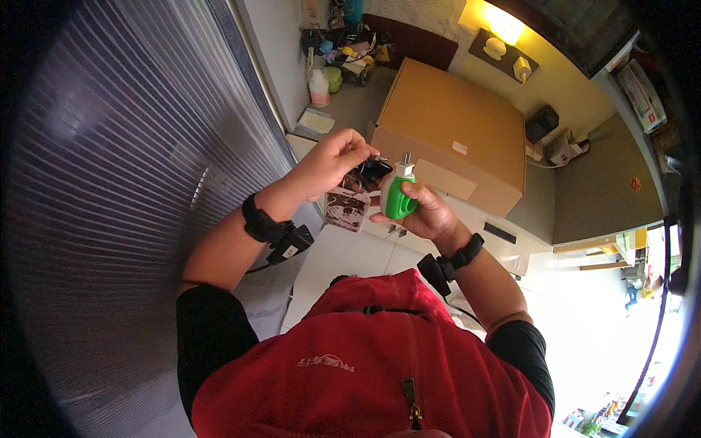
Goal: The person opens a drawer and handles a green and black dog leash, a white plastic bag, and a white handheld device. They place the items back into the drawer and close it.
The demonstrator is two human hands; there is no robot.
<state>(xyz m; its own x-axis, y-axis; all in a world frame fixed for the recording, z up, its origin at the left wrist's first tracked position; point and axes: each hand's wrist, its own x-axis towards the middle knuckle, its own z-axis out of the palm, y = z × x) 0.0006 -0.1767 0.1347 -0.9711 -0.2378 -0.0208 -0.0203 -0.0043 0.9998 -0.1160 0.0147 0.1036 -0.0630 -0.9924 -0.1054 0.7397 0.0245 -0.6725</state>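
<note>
My right hand grips a small green and white plug-in device with a round green collar on its side. Its two metal prongs point away from me. Left of it, my left hand pinches the top of a dark bunch, which looks like keys with a black fob. Below the bunch is a flat brown-and-white printed piece, perhaps a pouch; whether it is joined to the bunch, I cannot tell. Both hands are raised before the front of a large cardboard box.
The box rests on a grey counter above white drawers. A white bottle and green tubs stand at its left, near assorted clutter. A lit lamp is on the wall. A ribbed grey panel borders my left side.
</note>
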